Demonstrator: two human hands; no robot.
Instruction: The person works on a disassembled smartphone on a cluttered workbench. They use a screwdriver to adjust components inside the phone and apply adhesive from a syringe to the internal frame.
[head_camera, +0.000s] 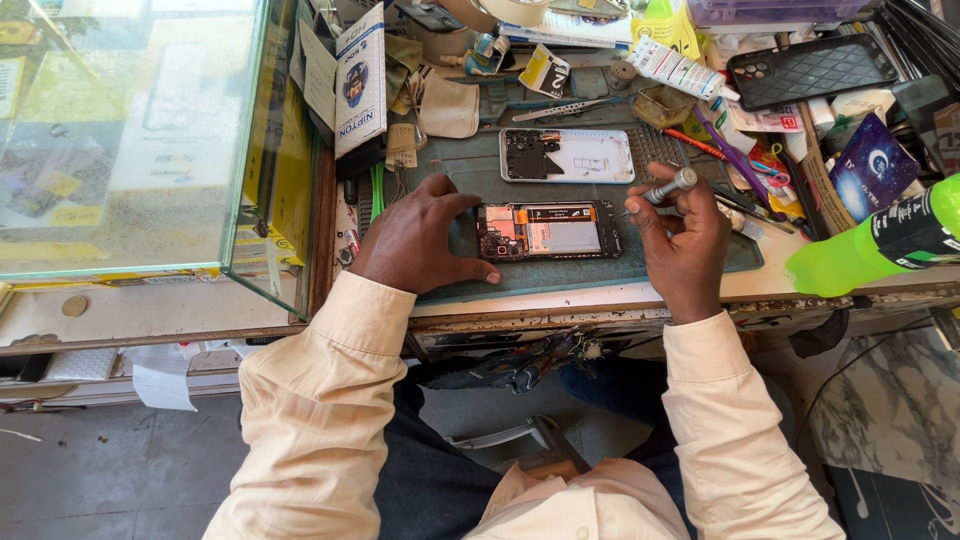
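- The opened phone (548, 230), back cover off and circuit boards showing, lies flat on the grey-green work mat (590, 272) at the middle of the bench
- The left hand (418, 240) rests at 9 o'clock of the phone, fingers spread and loosened, thumb tip against its lower left corner
- The right hand (685, 235), at 3 o'clock, pinches a silver screwdriver (668, 187), its tip at the phone's right end
- A white back cover (568, 155) lies at 12 o'clock, just beyond
- A green bottle (880, 240) lies on its side, far out at 3 o'clock
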